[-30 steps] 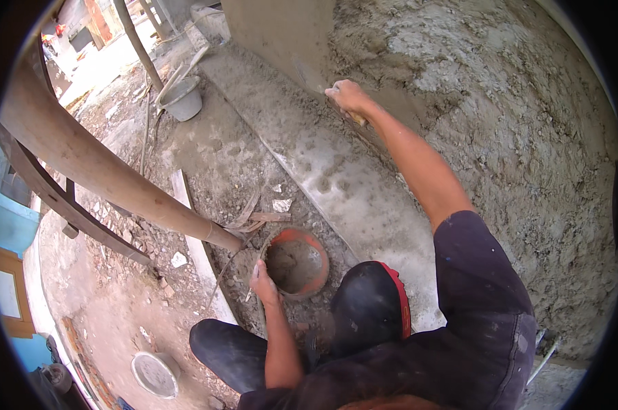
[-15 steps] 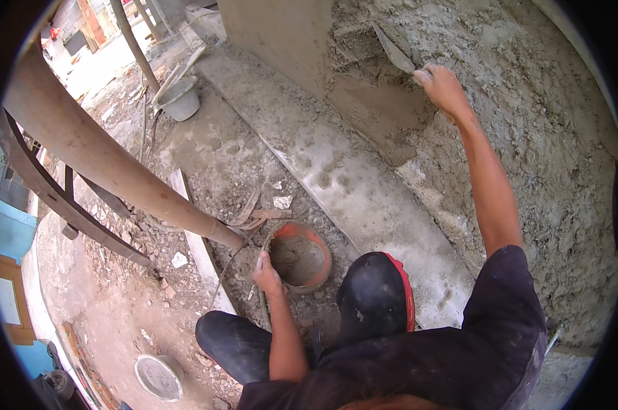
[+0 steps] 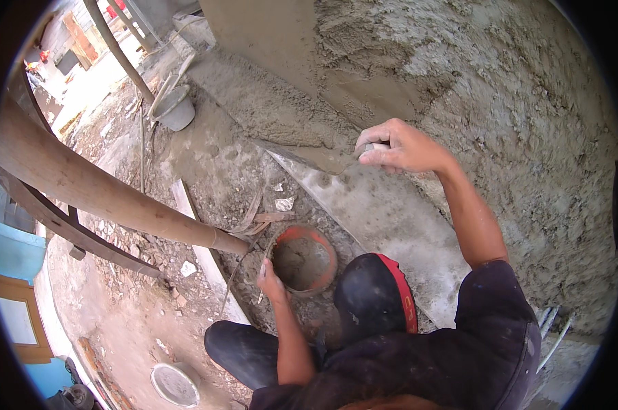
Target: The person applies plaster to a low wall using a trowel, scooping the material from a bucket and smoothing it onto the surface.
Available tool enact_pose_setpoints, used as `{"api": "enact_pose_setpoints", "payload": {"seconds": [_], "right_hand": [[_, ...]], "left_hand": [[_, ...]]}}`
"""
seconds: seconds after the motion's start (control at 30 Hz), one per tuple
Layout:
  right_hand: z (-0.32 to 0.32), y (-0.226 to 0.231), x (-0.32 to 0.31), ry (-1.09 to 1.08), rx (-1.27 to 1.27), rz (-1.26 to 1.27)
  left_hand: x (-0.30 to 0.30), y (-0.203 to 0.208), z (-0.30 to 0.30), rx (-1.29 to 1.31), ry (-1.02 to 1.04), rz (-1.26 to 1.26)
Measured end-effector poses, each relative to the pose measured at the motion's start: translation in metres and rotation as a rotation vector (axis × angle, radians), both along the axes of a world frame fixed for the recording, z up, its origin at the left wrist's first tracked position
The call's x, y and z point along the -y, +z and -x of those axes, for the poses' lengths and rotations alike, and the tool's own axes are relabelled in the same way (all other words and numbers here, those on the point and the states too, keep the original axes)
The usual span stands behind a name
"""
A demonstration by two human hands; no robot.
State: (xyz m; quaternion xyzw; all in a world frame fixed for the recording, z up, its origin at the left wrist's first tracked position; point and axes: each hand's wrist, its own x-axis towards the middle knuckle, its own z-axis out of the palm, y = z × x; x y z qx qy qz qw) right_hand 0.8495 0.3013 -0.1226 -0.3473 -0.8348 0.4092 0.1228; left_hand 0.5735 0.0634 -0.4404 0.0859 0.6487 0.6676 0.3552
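Observation:
My right hand (image 3: 401, 147) is closed around the handle of a trowel. The trowel's blade (image 3: 316, 158) lies low along the mortar-covered ledge (image 3: 268, 99) at the foot of the wall. Wet grey mortar (image 3: 370, 92) is spread on the rough wall just beyond that hand. Between my knees and the ledge stands an orange-rimmed bucket (image 3: 331, 256) with grey mortar inside. My left hand (image 3: 272, 283) is closed at the bucket's left side, by its rim. A thin pale end sticks out below its fingers; what it grips is partly hidden.
A thick bamboo pole (image 3: 117, 195) slants in from the left, close to the bucket. A grey bucket (image 3: 175, 109) with sticks stands at the far left, and a pale bucket (image 3: 175, 384) near my left knee. A board (image 3: 203, 249) and rubble lie on the ground.
My right hand has come down and left from the wall with the trowel, whose blade is now at the ledge. More mortar covers the ledge. My left hand stays by the bucket.

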Motion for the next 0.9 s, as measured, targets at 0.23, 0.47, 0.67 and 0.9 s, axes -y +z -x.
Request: {"api": "enact_pose_setpoints", "payload": {"seconds": [0.23, 0.47, 0.67, 0.9], "right_hand": [[-0.07, 0.005, -0.066, -0.603, -0.248, -0.008], [-0.025, -0.122, 0.049, 0.01, 0.349, -0.234], [0.014, -0.27, 0.115, 0.283, 0.51, -0.476], [0.03, -0.26, 0.118, 0.358, 0.558, -0.534]], "left_hand": [[-0.025, -0.005, -0.01, 0.077, -0.029, -0.054], [-0.009, 0.001, -0.004, -0.082, -0.115, -0.002], [0.001, 0.001, -0.037, -0.23, -0.287, 0.051], [0.027, 0.0, -0.001, 0.095, -0.055, -0.031]]}}
